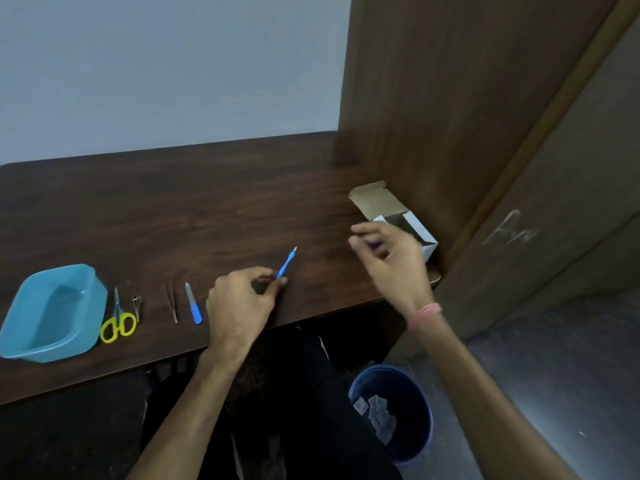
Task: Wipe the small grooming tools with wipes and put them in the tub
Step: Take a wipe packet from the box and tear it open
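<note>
My left hand [242, 299] pinches the lower end of a thin blue-handled tool [286, 263], whose metal tip points up and right over the desk. My right hand [388, 258] hovers beside the open wipe box [412, 223], fingers curled around something small and purple that is blurred. The blue tub [20, 341] stands at the desk's front left with nothing visible in it. Next to the tub lie yellow-handled scissors [118, 323], nail clippers [137, 306], tweezers [171, 303] and a blue-handled nail file [193, 303].
The dark wooden desk [173, 209] ends at a wooden side panel [450, 98] on the right. A dark blue waste bin [415, 445] holding crumpled wipes stands on the floor below the desk's right end. My legs are under the desk.
</note>
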